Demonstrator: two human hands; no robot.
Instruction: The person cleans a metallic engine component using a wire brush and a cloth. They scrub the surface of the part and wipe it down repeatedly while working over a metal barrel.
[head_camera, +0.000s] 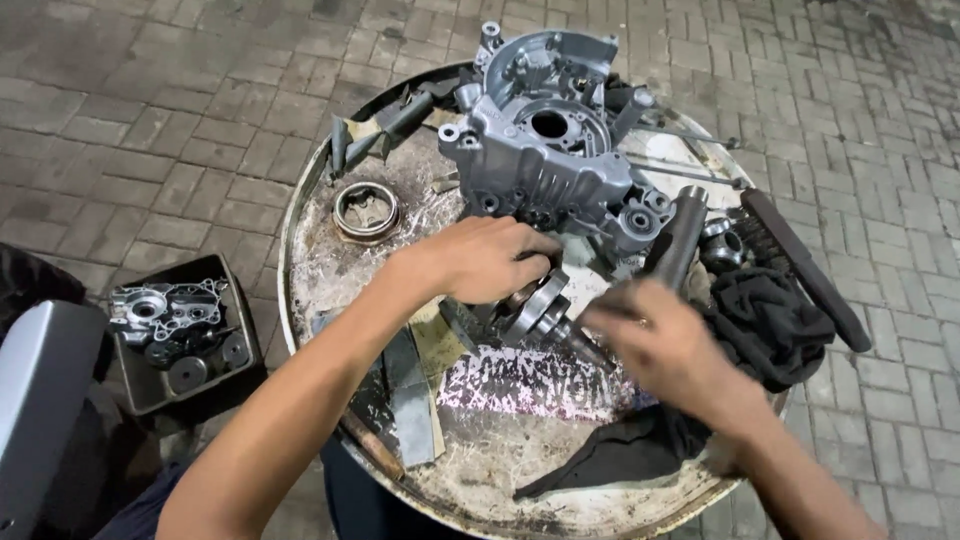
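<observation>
From the head cam: the left hand (487, 258) is curling down over the crankshaft (540, 305), pinning it to the drum top (310, 270), probably so it isn't rolling. Right hand (660, 340) is blurring just right of the shaft (grip impossible to call, can't tell if it's holding anything). The grey crankcase half (550, 150) is sitting just beyond the left knuckles, with a black rag (770, 320) lying beside the right hand.
</observation>
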